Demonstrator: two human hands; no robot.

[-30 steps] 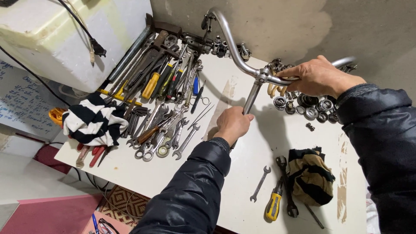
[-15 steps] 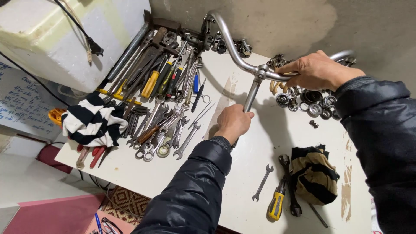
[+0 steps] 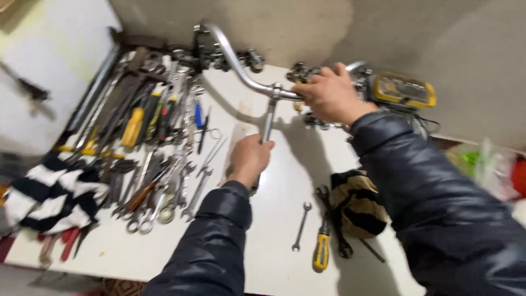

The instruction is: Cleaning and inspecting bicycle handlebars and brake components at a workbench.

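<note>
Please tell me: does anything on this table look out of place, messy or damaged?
Nothing looks broken or spilled. The tools lie in a crowded, overlapping heap on the table. A striped cloth hangs over its left edge. The left hand and right hand grip a curved metal handlebar.

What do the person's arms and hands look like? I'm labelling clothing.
Both arms wear dark, shiny, puffy jacket sleeves with stitched quilting, reaching to the wrists. The left hand and right hand are bare: no gloves, and no rings or watch visible.
</note>
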